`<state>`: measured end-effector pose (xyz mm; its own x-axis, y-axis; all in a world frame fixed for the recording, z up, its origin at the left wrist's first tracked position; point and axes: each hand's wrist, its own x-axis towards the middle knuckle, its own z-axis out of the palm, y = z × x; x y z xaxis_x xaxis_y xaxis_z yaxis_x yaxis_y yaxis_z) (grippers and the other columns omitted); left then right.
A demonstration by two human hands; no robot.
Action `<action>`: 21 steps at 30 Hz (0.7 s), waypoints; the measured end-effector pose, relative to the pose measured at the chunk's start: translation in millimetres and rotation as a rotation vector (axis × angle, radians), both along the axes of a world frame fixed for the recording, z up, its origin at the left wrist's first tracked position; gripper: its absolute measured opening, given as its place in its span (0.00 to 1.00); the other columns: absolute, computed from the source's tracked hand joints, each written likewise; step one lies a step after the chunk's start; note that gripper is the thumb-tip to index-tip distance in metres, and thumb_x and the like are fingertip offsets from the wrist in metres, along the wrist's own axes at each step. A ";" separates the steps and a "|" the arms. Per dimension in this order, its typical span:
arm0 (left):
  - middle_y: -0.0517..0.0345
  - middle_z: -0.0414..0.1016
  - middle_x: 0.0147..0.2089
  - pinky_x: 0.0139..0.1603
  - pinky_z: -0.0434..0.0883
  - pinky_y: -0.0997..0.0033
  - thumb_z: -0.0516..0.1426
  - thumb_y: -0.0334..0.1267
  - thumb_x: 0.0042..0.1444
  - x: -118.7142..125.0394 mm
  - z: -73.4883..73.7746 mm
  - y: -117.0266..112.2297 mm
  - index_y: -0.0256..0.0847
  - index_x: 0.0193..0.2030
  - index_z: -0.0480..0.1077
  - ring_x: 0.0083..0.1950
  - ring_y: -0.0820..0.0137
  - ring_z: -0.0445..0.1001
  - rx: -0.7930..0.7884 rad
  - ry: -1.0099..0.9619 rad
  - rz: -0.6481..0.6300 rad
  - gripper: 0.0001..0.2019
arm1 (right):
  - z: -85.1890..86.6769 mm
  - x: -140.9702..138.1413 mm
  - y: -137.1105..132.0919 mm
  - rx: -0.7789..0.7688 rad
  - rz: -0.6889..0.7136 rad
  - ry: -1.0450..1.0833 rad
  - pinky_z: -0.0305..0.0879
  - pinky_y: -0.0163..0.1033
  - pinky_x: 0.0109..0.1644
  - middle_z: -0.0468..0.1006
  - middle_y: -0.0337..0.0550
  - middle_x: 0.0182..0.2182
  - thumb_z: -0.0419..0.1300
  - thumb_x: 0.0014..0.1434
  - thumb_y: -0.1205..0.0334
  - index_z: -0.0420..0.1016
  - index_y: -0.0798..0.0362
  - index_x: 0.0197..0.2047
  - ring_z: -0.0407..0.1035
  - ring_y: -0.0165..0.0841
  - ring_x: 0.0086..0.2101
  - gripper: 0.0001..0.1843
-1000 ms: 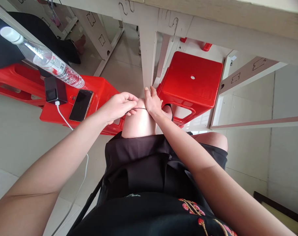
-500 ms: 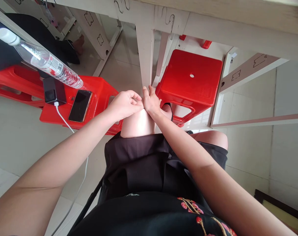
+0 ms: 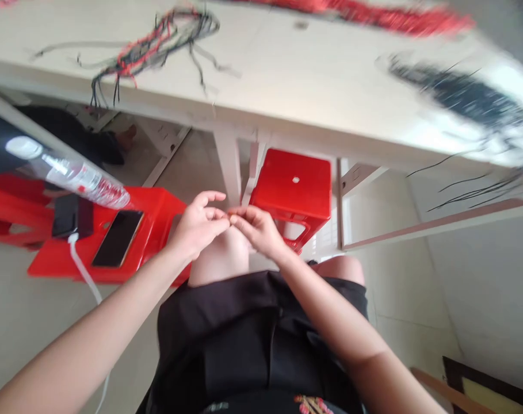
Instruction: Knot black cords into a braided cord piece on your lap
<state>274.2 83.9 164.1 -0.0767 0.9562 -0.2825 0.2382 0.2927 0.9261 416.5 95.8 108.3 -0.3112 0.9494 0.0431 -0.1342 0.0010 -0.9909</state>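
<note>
Just above the bare knee, my left hand and my right hand meet at the fingertips. The left thumb and a finger are pinched together, while its index finger stretches forward. My right thumb and fingers press together at the same spot. Anything between the fingertips is too small and blurred to name. Ahead on the table lies a tangle of black and red cords, its ends hanging over the front edge.
Black threads and a red bundle of strands lie on the table. Left, a red stool carries a phone, a black box with a white cable and a plastic bottle. Another red stool stands under the table.
My view has tilted up, bringing the tabletop and cords into sight. My right hand has turned from lying on the knee with fingers spread to pinching at the left fingertips.
</note>
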 end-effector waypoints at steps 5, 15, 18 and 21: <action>0.69 0.69 0.23 0.23 0.58 0.76 0.64 0.34 0.39 29.0 48.8 18.9 0.44 0.47 0.61 0.21 0.76 0.66 -0.059 -0.249 -0.106 0.26 | 50.1 36.6 -5.2 0.066 -0.114 -0.089 0.67 0.37 0.32 0.77 0.40 0.26 0.62 0.52 0.51 0.77 0.50 0.34 0.70 0.31 0.27 0.12; 0.57 0.74 0.27 0.24 0.60 0.75 0.66 0.39 0.39 63.5 105.3 107.2 0.38 0.31 0.73 0.25 0.76 0.66 0.204 -0.052 -0.338 0.12 | 139.8 119.8 60.4 0.314 -0.473 -0.496 0.57 0.34 0.26 0.68 0.36 0.19 0.56 0.48 0.60 0.69 0.52 0.23 0.60 0.28 0.22 0.07; 0.58 0.72 0.24 0.21 0.57 0.74 0.65 0.39 0.38 72.8 117.1 170.6 0.39 0.27 0.73 0.21 0.77 0.62 0.355 0.075 -0.182 0.09 | 158.7 130.9 118.3 0.250 -0.548 -0.638 0.54 0.34 0.25 0.63 0.35 0.19 0.53 0.46 0.60 0.65 0.52 0.21 0.57 0.26 0.21 0.06; 0.58 0.74 0.25 0.24 0.60 0.74 0.64 0.35 0.38 87.4 121.3 233.0 0.38 0.26 0.73 0.22 0.76 0.63 0.422 0.154 -0.074 0.07 | 170.4 128.2 178.9 0.143 -0.581 -0.708 0.51 0.34 0.22 0.61 0.35 0.18 0.53 0.45 0.62 0.63 0.51 0.21 0.54 0.26 0.20 0.05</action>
